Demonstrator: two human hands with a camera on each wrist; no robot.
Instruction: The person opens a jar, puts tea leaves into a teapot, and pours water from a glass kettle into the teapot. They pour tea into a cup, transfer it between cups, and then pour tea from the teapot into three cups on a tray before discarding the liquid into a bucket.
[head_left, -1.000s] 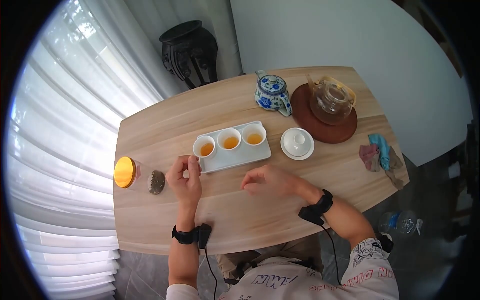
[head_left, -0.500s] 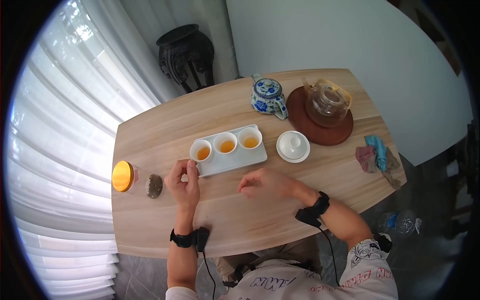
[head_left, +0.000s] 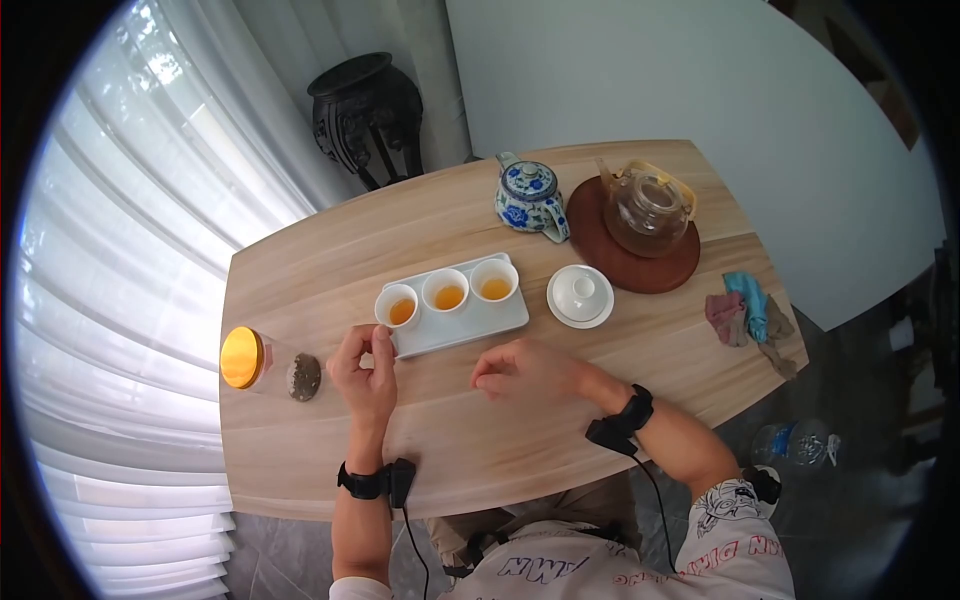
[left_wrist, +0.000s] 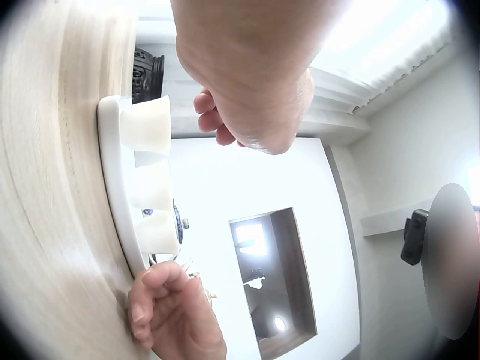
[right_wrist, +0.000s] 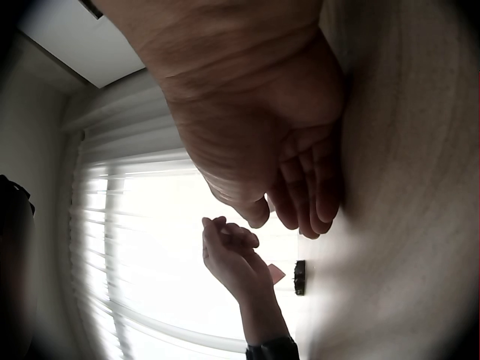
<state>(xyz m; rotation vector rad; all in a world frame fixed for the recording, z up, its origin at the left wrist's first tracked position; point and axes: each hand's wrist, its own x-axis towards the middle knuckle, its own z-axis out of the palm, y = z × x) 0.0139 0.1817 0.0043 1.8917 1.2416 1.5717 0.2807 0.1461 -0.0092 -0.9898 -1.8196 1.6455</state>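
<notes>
Three teacups [head_left: 446, 291] on a white tray [head_left: 466, 327].
Left hand [head_left: 364, 375] and right hand [head_left: 525, 371], both loosely curled, nearer the surface's [head_left: 460, 440] front edge.

brightly lit sheer curtain [head_left: 120, 280], black carved stand [head_left: 368, 105], pale wooden table [head_left: 290, 455], grey floor [head_left: 270, 555]

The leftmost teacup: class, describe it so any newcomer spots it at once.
On the wooden table, find the rectangular tray. It bears three white teacups in a row; the leftmost teacup is the one nearest the left hand and farthest from the blue-and-white teapot.
</notes>
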